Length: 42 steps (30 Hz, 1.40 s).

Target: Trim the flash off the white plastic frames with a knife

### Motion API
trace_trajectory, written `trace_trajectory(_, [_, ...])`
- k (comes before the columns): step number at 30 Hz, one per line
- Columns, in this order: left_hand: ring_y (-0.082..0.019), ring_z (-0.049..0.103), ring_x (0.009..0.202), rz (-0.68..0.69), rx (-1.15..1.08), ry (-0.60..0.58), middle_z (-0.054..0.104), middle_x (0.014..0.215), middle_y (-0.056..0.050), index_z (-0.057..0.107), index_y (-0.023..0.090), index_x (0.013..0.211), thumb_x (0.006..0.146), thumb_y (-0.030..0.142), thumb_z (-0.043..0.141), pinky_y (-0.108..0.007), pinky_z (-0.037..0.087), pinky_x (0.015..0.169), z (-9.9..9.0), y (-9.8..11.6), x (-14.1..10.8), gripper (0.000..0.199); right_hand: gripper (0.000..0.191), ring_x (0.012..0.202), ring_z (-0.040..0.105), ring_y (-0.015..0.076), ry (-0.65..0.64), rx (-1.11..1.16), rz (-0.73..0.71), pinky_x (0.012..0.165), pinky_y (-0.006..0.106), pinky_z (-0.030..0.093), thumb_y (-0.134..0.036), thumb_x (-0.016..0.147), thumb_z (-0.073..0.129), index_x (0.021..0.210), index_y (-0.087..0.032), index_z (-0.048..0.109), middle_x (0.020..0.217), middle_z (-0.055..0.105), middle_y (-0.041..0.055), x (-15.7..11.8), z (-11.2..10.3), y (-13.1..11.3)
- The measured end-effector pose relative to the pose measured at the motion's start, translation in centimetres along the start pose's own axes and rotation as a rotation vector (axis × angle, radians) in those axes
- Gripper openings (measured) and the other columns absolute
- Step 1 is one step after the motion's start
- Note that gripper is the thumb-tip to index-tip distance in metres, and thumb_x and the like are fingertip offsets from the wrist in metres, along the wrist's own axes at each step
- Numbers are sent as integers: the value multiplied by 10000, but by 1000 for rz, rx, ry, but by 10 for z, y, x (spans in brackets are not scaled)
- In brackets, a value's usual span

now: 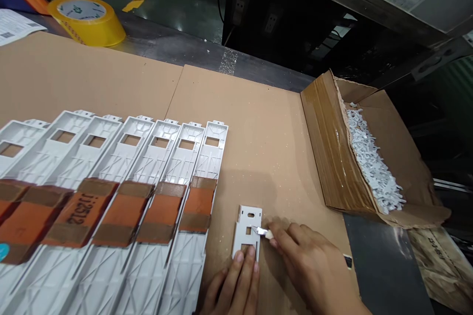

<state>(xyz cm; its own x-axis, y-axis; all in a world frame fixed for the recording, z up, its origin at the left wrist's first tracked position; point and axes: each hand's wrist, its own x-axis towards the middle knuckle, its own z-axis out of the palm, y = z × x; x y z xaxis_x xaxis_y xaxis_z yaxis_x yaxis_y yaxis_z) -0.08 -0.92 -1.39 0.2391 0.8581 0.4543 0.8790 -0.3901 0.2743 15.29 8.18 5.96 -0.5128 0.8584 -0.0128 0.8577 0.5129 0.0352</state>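
Plastic plate (pixel 240 231), small and white, is lying flat on a cardboard sheet (pixel 258 123), its long side pointing away from the person. The left hand (pixel 231 288) is pressing down on the plate's near end, with its fingers extended and not closed around anything; the fingertips (pixel 251 252) are resting across the lower window of the plate. The right hand (pixel 314 268) is coming in from the right and pinching a small pale sliver (pixel 266 233) between thumb and forefinger. Its exact kind is too small to tell. The sliver's white tip is touching the plate's right edge, level with a small square hole. To the left, long white plastic panels (pixel 185 162) are lying side by side, with brown-and-orange tape bands (pixel 199 202) across them, just beside the left hand. To the right, an open cardboard box (pixel 325 147) is holding a heap of white plastic scraps (pixel 369 162). Beyond the sheet, a yellow tape roll (pixel 86 22) is lying on its side.
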Motion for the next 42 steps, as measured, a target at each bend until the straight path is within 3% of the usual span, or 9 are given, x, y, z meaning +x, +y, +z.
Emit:
trace_trajectory(6, [-161, 329, 1327, 18, 5, -13, 678, 1101, 2, 669, 193, 1001, 900, 186, 367, -296, 357, 833, -3, -1, 1, 319, 359, 559, 587, 187, -105, -2, -66, 523, 301, 329, -259, 969, 282, 893, -260, 632, 654, 607, 6, 11, -6, 12])
trace_trajectory(12, [-185, 335, 1325, 45, -3, -31, 657, 1152, -17, 665, 186, 1032, 877, 191, 412, -301, 327, 929, -3, -3, -1, 296, 47, 578, 574, 190, -156, -23, -145, 533, 302, 316, -200, 807, 592, 816, -243, 608, 653, 591, -17, 23, -11, 19])
trace_trajectory(19, [-197, 287, 1355, 77, 52, -94, 546, 1317, -25, 632, 206, 1107, 845, 260, 483, -311, 264, 1054, -4, -4, -5, 307, 160, 570, 572, 182, -162, -61, -172, 533, 303, 320, -226, 710, 729, 818, -233, 611, 647, 586, -31, 31, -14, 20])
trace_trajectory(24, [-203, 270, 1363, 73, 54, -93, 516, 1347, -30, 629, 201, 1108, 838, 256, 489, -321, 237, 1075, -4, -3, -6, 309, 149, 560, 564, 168, -196, -70, -211, 529, 292, 309, -246, 742, 710, 856, -238, 614, 641, 584, -35, 36, -17, 22])
trace_trajectory(28, [-206, 261, 1366, 68, 55, -95, 523, 1339, -26, 631, 202, 1105, 844, 256, 480, -330, 212, 1088, -3, -3, -6, 307, 27, 576, 561, 166, -206, -54, -240, 539, 288, 311, -224, 834, 592, 852, -224, 613, 655, 595, -14, 40, -18, 24])
trace_trajectory(34, [-190, 293, 1352, 55, 54, -111, 569, 1292, -14, 622, 222, 1126, 817, 262, 515, -302, 289, 1045, -4, -3, -8, 329, 127, 595, 569, 160, -269, 62, -238, 530, 275, 340, -260, 905, 508, 899, -243, 633, 689, 608, -11, 44, -22, 29])
trace_trajectory(37, [-193, 286, 1355, 48, 76, -110, 578, 1281, -11, 622, 229, 1125, 818, 275, 521, -305, 311, 1025, -3, -2, -9, 326, 200, 614, 575, 136, -295, 199, -187, 546, 249, 378, -258, 945, 429, 950, -241, 628, 719, 614, -14, 39, -27, 33])
trace_trajectory(42, [-190, 295, 1349, 44, 56, -102, 597, 1257, -5, 638, 221, 1092, 846, 284, 483, -300, 303, 1016, -2, -1, -8, 298, 311, 673, 617, 143, -232, 331, -24, 569, 234, 453, -282, 977, 321, 1045, -230, 620, 767, 635, 17, 15, -25, 34])
